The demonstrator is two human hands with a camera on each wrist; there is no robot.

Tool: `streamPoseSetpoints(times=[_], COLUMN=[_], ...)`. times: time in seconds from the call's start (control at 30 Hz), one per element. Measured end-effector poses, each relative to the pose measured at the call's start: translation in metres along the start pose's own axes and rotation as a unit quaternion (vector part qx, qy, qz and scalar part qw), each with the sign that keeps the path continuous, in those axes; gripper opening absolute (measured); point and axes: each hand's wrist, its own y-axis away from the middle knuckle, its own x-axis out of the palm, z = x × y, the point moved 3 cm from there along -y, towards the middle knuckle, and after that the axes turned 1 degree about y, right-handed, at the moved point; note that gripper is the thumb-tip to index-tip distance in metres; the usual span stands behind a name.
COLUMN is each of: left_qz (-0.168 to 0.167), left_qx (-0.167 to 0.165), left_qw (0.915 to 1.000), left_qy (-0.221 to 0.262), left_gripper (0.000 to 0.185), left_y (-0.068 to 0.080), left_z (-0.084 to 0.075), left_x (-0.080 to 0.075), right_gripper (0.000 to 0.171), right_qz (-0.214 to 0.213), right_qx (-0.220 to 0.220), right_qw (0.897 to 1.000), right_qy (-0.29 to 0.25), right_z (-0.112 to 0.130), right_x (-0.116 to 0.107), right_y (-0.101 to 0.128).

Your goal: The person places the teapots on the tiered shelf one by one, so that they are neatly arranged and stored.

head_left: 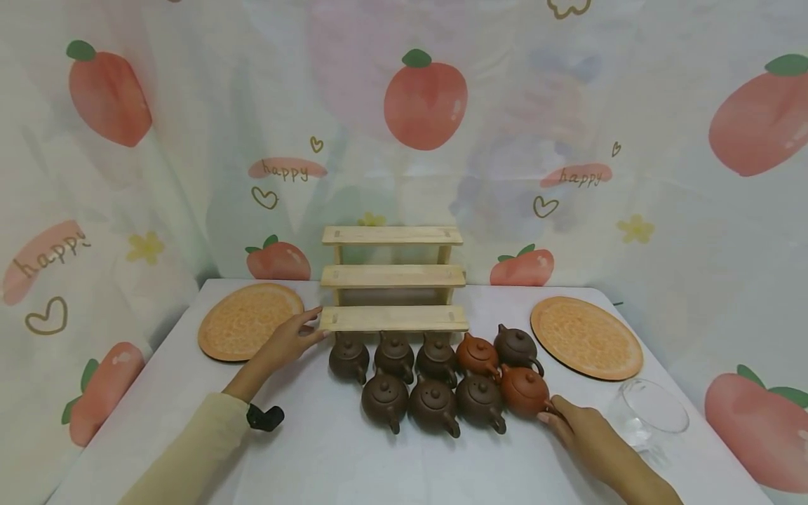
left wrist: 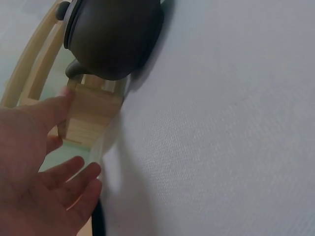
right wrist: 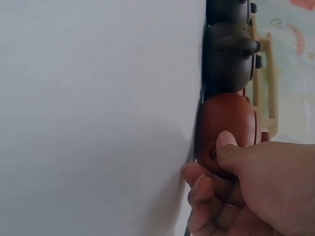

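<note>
My right hand [head_left: 583, 431] pinches the handle of a reddish-brown teapot [head_left: 525, 391] at the right end of the front row. In the right wrist view its thumb lies against the handle end, fingers curled below. My left hand [head_left: 287, 344] is at the left end of the lowest board of a three-step wooden display rack [head_left: 393, 318], thumb at the front edge and index finger at the back, pinching it. Several dark brown teapots [head_left: 433, 403] stand close together before the rack, with a smaller reddish teapot [head_left: 477, 355] among them. One dark teapot [left wrist: 115, 37] is beside my left thumb.
Round woven-look mats lie on the white table, one at the left [head_left: 249, 322] and one at the right [head_left: 587, 338]. A clear glass bowl [head_left: 650, 414] stands by the right edge, near my right forearm. A peach-printed cloth [head_left: 391, 182] hangs behind the rack.
</note>
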Motion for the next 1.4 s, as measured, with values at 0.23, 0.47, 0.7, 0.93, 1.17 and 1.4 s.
streamPoseSetpoints(times=[0.23,0.47,0.7,0.93,1.17,1.4], left_qz=[0.0,-0.001,-0.001,-0.004,-0.005,-0.006], left_qx=[0.001,-0.013,-0.012,-0.007,-0.006,-0.012], left_qw=[0.9999,0.9997,0.9996,0.9998,0.9999,0.9999], left_qy=[-0.014,-0.022,-0.025,-0.017,-0.007,-0.007], left_gripper=[0.071,0.071,0.072,0.07,0.07,0.07], left_y=[0.0,0.0,-0.001,-0.001,0.001,0.0], left_z=[0.001,0.003,0.003,0.003,0.002,0.002], left_x=[0.001,0.001,0.001,0.001,0.0,0.001], right_gripper=[0.03,0.027,0.026,0.026,0.027,0.032], right_qz=[-0.005,0.006,-0.004,-0.04,-0.069,-0.105], right_qx=[0.037,0.06,0.061,0.041,0.019,-0.005], right_qw=[0.999,0.998,0.998,0.998,0.997,0.994], right_qy=[-0.011,-0.019,-0.025,-0.021,-0.009,-0.007], right_z=[-0.002,-0.001,0.001,0.003,0.009,0.015], right_x=[0.001,-0.001,-0.002,-0.005,-0.014,-0.023], right_y=[0.002,0.002,0.003,0.006,0.005,0.004])
